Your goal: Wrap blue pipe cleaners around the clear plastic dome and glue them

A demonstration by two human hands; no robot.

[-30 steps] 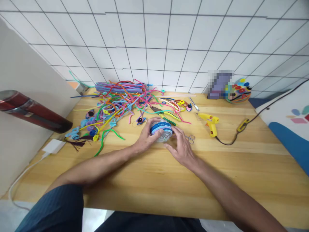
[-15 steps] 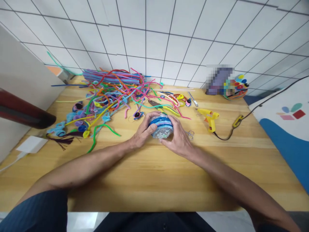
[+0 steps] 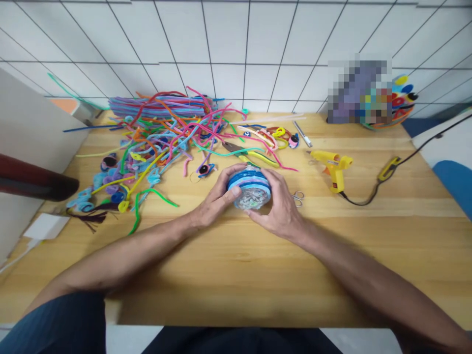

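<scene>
Both my hands cup a small round bowl point(image 3: 250, 189) on the wooden table point(image 3: 236, 265). Its upper part is wrapped in blue and lilac pipe cleaners, its lower part is clear and glittery. My left hand point(image 3: 216, 201) grips its left side with fingers curled round the rim. My right hand point(image 3: 280, 206) wraps its right side, thumb towards me. Just behind the bowl lie pliers with yellow-green handles point(image 3: 248, 154).
A big tangle of coloured pipe cleaners point(image 3: 162, 135) covers the back left of the table. A yellow glue gun point(image 3: 333, 166) with a black cord lies at the right, small scissors point(image 3: 298, 198) beside my right hand. A dark red cylinder point(image 3: 33, 178) juts in from the left.
The view has dipped and moved closer. My right hand has closed round the bowl's right side; both hands stay on it.
</scene>
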